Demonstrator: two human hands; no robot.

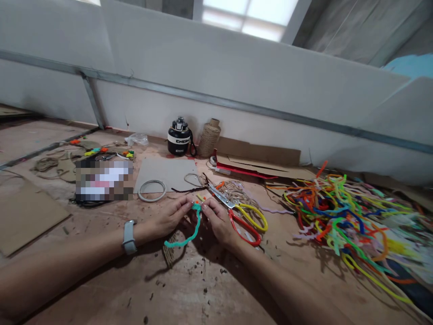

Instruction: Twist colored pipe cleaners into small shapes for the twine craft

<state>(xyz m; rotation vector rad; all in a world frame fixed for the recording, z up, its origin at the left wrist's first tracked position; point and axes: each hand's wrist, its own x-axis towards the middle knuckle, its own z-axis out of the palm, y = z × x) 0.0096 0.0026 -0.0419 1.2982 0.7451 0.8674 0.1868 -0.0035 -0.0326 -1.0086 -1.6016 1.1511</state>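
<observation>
Between my fingertips is a teal pipe cleaner (192,235), its loose end curving down to the left. Small orange and yellow bits show at the pinched end. My left hand (174,215) is closed on the pipe cleaner from the left. From the other side my right hand (218,219) pinches the same end, thumb and fingers together. A bundle of brown twine (168,253) hangs or lies just below my left hand; I cannot tell whether it is attached. Scissors (237,211) with one red and one yellow handle lie right beside my right hand.
Tangled colourful pipe cleaners (333,216) cover the right side. A black bottle (179,137) and a twine spool (209,137) stand by the wall. Grey board (169,171), a white ring (152,191), flat cardboard (27,216) and a red-edged cardboard box (257,160) lie around.
</observation>
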